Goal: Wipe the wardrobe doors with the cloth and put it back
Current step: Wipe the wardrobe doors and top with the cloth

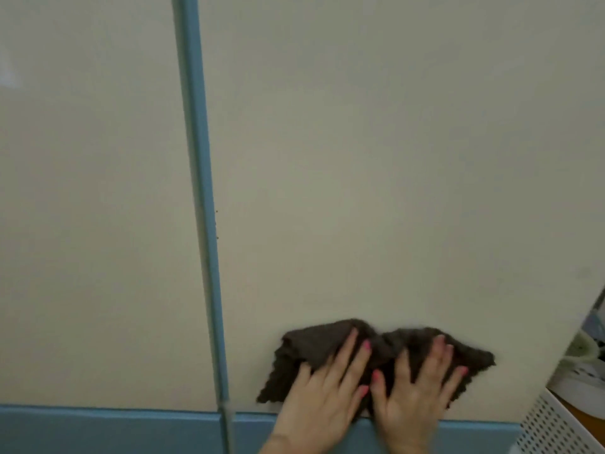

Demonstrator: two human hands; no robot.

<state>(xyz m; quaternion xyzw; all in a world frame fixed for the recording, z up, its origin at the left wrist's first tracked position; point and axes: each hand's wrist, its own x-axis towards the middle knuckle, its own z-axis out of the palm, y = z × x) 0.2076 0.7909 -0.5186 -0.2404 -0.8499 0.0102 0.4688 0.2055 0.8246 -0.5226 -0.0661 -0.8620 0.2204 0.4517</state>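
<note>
Just above the blue bottom rail (131,421), 2 flat hands, left (322,401) and right (414,399), press the soft, limp cloth (386,347) against the door (376,158); neither grip closes; best pinched at an edge.

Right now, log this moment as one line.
step: wiping | left hand: flat on cloth | right hand: flat on cloth | cloth: low on right door | return: pending

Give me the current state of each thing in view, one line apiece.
Cloth: spread flat against the right door, low down.
Left hand: fingers straight, pressing the cloth.
Right hand: fingers straight, pressing the cloth.
Right wardrobe door: closed.
Left wardrobe door: closed, untouched.
</note>
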